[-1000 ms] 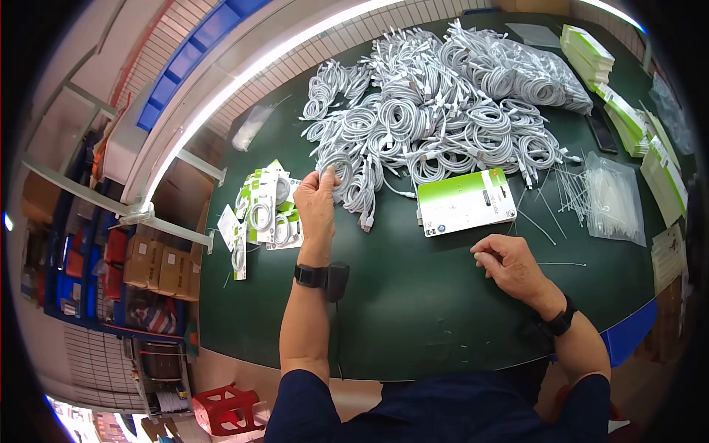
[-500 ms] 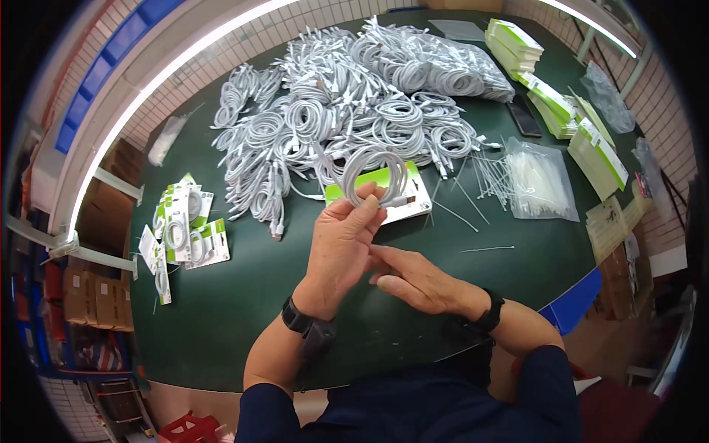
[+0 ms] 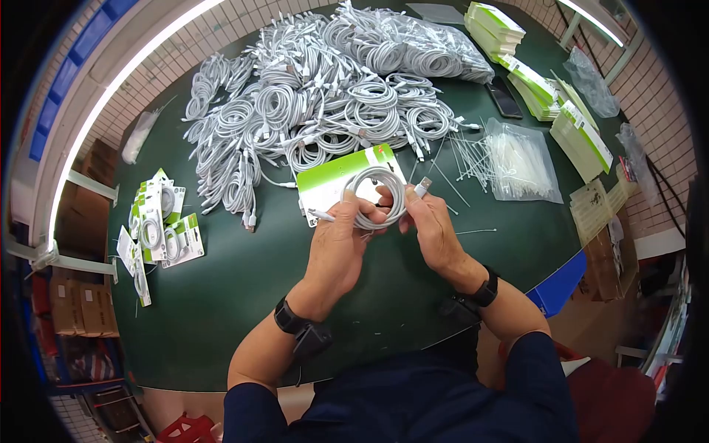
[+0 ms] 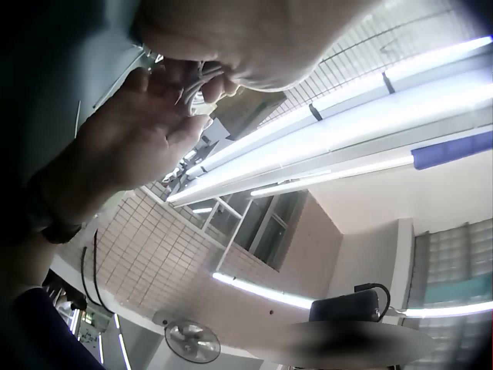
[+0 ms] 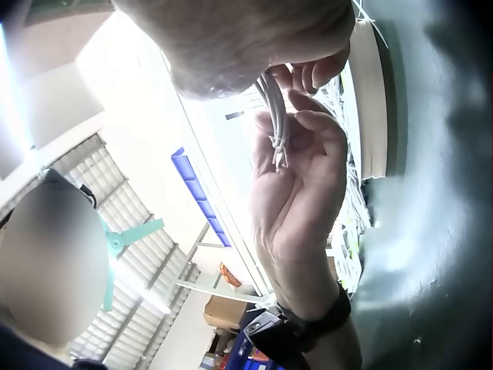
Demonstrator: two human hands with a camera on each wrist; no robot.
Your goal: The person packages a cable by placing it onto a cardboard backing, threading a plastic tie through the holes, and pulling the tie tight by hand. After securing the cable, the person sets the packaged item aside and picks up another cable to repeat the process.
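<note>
And here's the coiled pale cable point(image 3: 396, 190), up above the table point(image 3: 413, 310) in front of the person! The left grip point(image 3: 340, 240) pinches its left side, the right grip point(image 3: 436, 230) pinches it at the right, a USB plug point(image 3: 423, 187) poking up there. Just behind, a green-and-white package point(image 3: 317, 193), its print too small to read! Over left, packaged cables point(image 3: 150, 229) carry green-and-white cards, lettering illegible too. Stacked cards point(image 3: 583, 142) at right: green bands, wording too tiny to make out.
</note>
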